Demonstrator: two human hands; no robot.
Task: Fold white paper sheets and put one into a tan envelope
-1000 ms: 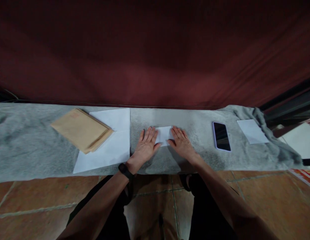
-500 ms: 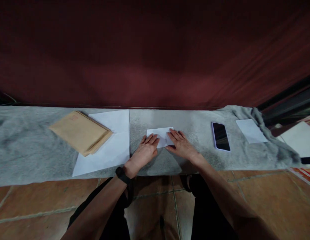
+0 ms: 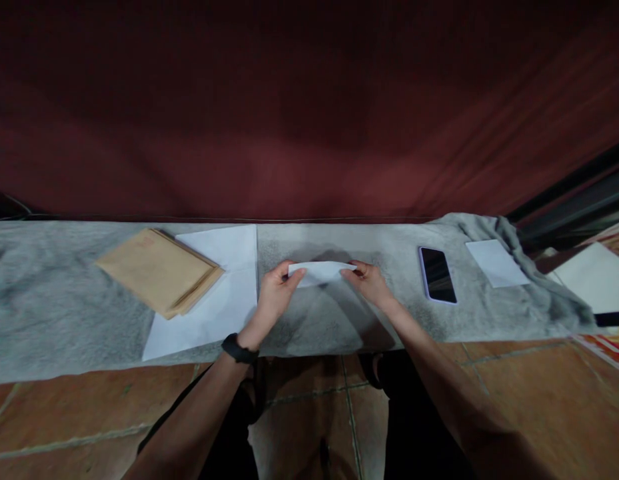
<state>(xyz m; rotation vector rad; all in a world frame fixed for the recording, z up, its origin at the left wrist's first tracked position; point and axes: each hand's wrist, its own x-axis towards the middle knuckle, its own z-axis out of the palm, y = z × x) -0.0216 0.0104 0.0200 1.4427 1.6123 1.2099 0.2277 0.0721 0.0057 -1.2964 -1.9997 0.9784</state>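
Observation:
A small folded white paper (image 3: 320,272) is lifted just above the grey cloth-covered bench (image 3: 64,307), bowed slightly between my hands. My left hand (image 3: 276,291), with a black band at the wrist, pinches its left end. My right hand (image 3: 370,283) pinches its right end. Both hands are closed on the paper, and its shadow falls on the cloth behind and below it.
A stack of tan envelopes (image 3: 158,269) lies on a large white sheet (image 3: 216,300) to the left. A dark phone (image 3: 436,274) and a small white paper (image 3: 496,262) lie to the right. A dark red curtain hangs behind; tiled floor is below.
Both hands lay flat, pressing the folded paper on the cloth, then slid back; now each pinches an end and the paper is raised off the cloth.

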